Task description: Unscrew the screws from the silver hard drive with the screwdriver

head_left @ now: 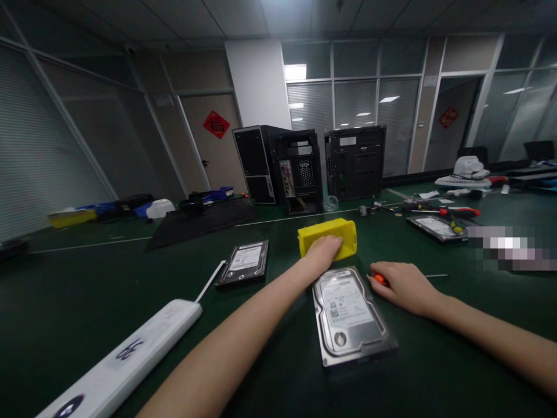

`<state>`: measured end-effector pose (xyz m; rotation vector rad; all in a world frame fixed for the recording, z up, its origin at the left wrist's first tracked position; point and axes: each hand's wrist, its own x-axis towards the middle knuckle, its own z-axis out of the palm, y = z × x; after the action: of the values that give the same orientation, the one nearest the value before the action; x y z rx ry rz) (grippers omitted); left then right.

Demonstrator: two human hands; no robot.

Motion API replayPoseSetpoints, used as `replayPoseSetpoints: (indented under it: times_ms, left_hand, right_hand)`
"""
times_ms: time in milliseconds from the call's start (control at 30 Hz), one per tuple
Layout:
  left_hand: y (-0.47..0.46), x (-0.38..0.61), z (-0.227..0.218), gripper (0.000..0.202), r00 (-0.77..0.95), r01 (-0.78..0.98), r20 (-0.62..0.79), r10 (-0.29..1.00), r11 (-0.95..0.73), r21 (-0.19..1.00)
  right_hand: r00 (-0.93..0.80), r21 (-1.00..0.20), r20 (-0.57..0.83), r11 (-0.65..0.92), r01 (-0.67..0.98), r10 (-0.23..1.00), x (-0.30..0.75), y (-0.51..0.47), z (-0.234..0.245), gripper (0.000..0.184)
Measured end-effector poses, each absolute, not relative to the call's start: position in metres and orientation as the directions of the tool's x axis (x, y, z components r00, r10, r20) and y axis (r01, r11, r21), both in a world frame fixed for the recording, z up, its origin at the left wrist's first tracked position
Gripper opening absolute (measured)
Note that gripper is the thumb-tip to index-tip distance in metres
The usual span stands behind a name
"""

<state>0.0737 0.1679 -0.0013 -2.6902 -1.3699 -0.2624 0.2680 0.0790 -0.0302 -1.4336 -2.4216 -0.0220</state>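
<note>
My left hand (322, 253) reaches into a small yellow plastic bin (349, 247). Its fingers are curled, and their tips and anything between them are hidden. My right hand (402, 285) is closed around a screwdriver (381, 280) with an orange handle, its thin shaft pointing right and away from the thumb side. Between my forearms a silver hard drive (348, 313) lies label up on the green table, just in front of the bin. Another hard drive (246, 261) lies to the left, beyond my left forearm.
A white power strip (143, 348) with a cable lies at left. Computer cases (300, 168) stand at the back. A black panel (200, 223) lies back left. At right are a third hard drive (435, 227), a red-handled screwdriver (463, 212) and a white device (470, 168).
</note>
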Motion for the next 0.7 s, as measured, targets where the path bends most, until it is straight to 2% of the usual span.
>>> replayPoseSetpoints:
  times_ms: [300, 700]
  left_hand:
    - [0.174, 0.066, -0.008, 0.021, 0.543, 0.827, 0.224, 0.809, -0.562, 0.027]
    - [0.166, 0.051, 0.0, 0.02, 0.579, 0.8, 0.246, 0.777, -0.6, 0.013]
  right_hand:
    - [-0.437, -0.158, 0.26, 0.485, 0.86, 0.861, 0.268, 0.079, -0.029, 0.029]
    - [-0.432, -0.171, 0.28, 0.487, 0.856, 0.857, 0.267, 0.08, -0.029, 0.029]
